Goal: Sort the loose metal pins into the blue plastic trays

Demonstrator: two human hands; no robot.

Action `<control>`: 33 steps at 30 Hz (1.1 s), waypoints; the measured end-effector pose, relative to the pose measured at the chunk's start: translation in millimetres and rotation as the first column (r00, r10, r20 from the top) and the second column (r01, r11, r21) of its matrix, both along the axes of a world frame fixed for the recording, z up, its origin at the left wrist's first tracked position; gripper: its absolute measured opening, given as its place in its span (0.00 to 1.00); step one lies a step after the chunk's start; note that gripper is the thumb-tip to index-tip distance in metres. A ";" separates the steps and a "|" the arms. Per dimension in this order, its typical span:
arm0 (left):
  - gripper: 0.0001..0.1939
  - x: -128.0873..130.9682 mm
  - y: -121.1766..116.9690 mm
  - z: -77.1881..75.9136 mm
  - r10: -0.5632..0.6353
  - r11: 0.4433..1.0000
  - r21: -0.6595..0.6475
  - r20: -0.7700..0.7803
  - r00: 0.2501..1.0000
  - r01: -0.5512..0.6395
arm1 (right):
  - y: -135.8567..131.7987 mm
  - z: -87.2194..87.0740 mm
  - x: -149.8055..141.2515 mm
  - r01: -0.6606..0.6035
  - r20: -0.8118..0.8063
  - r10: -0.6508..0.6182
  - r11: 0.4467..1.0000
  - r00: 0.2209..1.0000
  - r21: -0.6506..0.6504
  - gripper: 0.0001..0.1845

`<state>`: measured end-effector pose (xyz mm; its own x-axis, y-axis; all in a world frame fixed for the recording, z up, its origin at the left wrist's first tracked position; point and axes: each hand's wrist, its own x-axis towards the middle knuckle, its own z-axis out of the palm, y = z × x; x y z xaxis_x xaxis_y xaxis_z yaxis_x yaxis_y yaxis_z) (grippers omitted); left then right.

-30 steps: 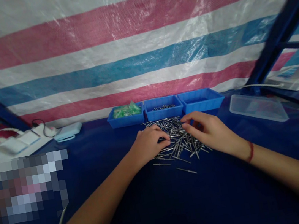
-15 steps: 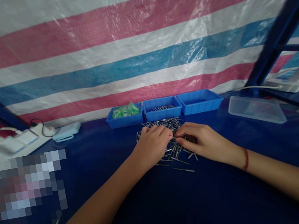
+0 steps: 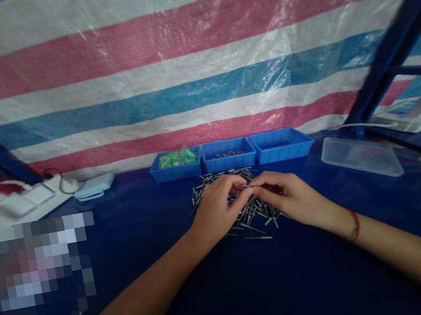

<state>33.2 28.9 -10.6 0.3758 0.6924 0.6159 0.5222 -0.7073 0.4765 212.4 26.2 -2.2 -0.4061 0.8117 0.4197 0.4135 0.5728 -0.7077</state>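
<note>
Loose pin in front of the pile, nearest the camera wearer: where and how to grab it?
Probably mid-shaft, pinched from the near side: the loose pin is slim, lies flat and runs roughly crosswise, with the pile beyond it.

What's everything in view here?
Metal pins: many, silvery, heaped, some in middle bin
Bins: three, blue, behind heap
Plastic bundle: one, green, left bin
Flat plastic piece: one, translucent, right
Power strip: one, white, left
Case: one, pale blue, left
Cables: several, white or black, sides
Device: one, white, right
Sheet: one, multicoloured stripes, behind
Posts: two, blue, sides
Table: one, blue, beneath
Bracelet: one, red, right wrist
Left hand, right hand: one each, over heap
</note>
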 end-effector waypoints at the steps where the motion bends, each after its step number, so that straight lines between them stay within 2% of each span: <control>1: 0.04 0.2 -0.5 1.3 0.002 1.000 0.003 -0.004 1.000 -0.002 | -0.7 0.6 -0.7 -0.001 -0.002 0.001 1.000 1.000 0.000 0.10; 12: 0.03 0.6 -2.4 3.7 -0.017 0.999 0.030 0.037 0.999 0.016 | -1.9 1.6 -2.0 0.021 -0.033 -0.023 0.998 0.999 -0.055 0.11; 18: 0.02 -1.6 -0.1 3.3 -0.011 1.000 0.024 0.023 1.000 0.010 | -1.8 0.3 -3.1 0.054 -0.174 -0.074 0.991 0.982 -0.119 0.10; 23: 0.01 -3.5 3.2 1.7 -0.018 0.999 0.036 0.014 1.000 0.017 | -3.3 -0.8 -4.2 0.007 -0.236 -0.040 0.991 0.971 -0.135 0.09; 29: 0.02 -3.9 6.5 -1.5 -0.035 0.998 0.054 -0.006 0.999 0.036 | -5.5 0.0 -4.6 -0.014 -0.230 -0.017 0.991 0.973 -0.130 0.08; 33: 0.02 -4.7 7.5 -2.4 -0.055 0.997 0.044 -0.028 0.998 0.056 | -5.4 -0.1 -3.0 0.010 -0.170 -0.020 0.998 0.985 -0.060 0.08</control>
